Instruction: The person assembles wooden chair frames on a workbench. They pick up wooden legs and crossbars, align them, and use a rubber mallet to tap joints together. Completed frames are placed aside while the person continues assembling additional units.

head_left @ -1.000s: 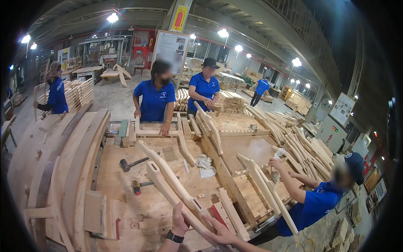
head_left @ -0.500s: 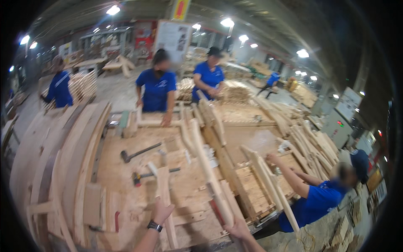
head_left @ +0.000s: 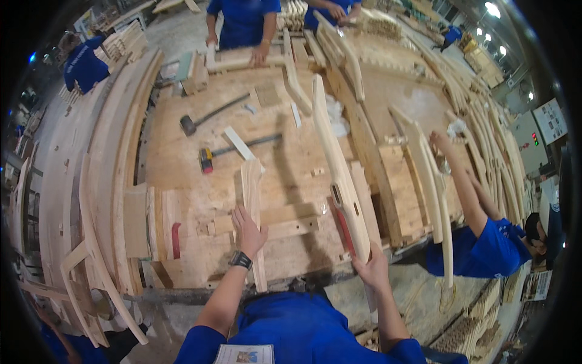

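My left hand (head_left: 248, 232) is closed around a short, shaped wooden piece (head_left: 250, 188), which lies lengthwise across a wooden crossbar (head_left: 285, 229) on the bench. At the right, my right hand (head_left: 373, 267) grips the near end of a long, curved wooden chair leg (head_left: 330, 142). Slots are cut in the leg's near part, and its far end points away from me. A red strip (head_left: 343, 227) shows beside the leg. Beyond my left hand lie a black-headed mallet (head_left: 189, 125), a hammer with a yellow and red head (head_left: 207, 160) and a white strip (head_left: 238, 143).
The plywood bench (head_left: 176, 151) has long curved boards (head_left: 109, 176) along its left side. A joined wooden frame (head_left: 88, 242) leans at the near left. Across the bench a co-worker (head_left: 245, 21) handles a wooden frame; another co-worker (head_left: 479, 236) reaches in from the right.
The view has tipped downward, so the bench and my blue shirt show more. Both hands keep their hold on the same wooden pieces. The right-hand co-worker's arm still reaches over the bench.
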{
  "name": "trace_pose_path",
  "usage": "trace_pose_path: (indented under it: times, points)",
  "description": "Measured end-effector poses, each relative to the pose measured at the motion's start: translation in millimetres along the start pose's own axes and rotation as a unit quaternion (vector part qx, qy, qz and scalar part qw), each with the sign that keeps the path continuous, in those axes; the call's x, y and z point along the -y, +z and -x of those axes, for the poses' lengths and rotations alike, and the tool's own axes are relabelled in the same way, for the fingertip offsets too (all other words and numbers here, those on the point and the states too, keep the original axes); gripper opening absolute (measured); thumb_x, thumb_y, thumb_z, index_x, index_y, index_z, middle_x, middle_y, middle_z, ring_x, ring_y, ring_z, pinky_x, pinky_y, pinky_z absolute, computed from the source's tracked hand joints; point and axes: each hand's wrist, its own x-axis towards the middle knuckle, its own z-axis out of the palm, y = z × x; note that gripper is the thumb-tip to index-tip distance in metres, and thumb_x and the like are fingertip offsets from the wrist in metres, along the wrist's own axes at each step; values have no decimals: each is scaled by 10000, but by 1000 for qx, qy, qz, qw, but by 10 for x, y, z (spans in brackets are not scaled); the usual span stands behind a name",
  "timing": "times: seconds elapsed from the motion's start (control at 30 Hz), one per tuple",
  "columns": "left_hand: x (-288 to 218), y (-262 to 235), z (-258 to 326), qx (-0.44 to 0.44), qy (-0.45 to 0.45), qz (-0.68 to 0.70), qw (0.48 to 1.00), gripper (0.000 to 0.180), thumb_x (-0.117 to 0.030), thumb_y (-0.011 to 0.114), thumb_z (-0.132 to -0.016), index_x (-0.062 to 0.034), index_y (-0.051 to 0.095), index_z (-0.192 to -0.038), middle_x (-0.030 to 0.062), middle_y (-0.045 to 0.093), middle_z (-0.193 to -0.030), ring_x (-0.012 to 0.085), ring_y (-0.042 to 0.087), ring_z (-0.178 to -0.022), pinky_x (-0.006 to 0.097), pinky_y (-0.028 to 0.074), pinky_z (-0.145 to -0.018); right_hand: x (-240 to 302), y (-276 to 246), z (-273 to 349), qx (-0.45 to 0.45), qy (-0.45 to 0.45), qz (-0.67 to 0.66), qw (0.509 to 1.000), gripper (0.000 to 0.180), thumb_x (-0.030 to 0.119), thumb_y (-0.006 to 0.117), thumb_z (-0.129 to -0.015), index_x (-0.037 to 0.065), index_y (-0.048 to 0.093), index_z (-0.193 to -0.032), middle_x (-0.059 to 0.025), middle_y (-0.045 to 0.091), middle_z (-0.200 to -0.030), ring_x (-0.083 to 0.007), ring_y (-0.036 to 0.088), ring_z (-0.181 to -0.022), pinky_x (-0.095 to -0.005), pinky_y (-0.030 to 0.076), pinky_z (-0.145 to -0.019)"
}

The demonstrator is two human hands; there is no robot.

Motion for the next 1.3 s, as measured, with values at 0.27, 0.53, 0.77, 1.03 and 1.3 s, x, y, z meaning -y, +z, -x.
trace_pose_path:
  times: [0.27,0.53,0.77,1.03,1.3]
  points:
    - [-767,170,-150,49,200,-2,979,629,-174,600,-829,71,399,-1373,306,416,-1360,459,362,-1311,511,299,-1121,-280,240,64,-11,53,138,989,558,238,704,-760,67,537,-1265,-249,673,-975,-446,649,-917,-505,511,-800]
    - [-663,600,-598,162,146,-131,967,299,-294,459,-967,-39,612,-941,178,669,-882,365,618,-873,488,444,-839,-422,442,-1,-10,78,166,983,616,224,733,-755,76,511,-1310,-235,676,-1003,-420,655,-927,-493,518,-809]
    - [-630,593,-595,134,156,-117,972,321,-311,457,-977,-54,599,-849,181,663,-821,388,620,-805,515,442,-788,-616,717,-68,8,84,213,973,662,259,757,-766,75,484,-1340,-210,668,-1065,-408,664,-933,-485,529,-810]
    - [-597,538,-609,151,153,-137,967,351,-345,467,-977,-49,624,-871,196,675,-821,387,639,-801,514,452,-770,-644,1073,-104,-34,162,259,952,544,372,761,-783,16,572,-1148,-217,683,-968,-416,678,-844,-490,543,-737]
    - [-531,562,-622,148,152,-120,970,365,-366,476,-975,-46,622,-875,204,669,-799,399,650,-751,513,492,-744,-676,1085,27,-105,158,262,946,526,462,754,-793,17,636,-1048,-209,691,-865,-422,674,-794,-509,524,-686]
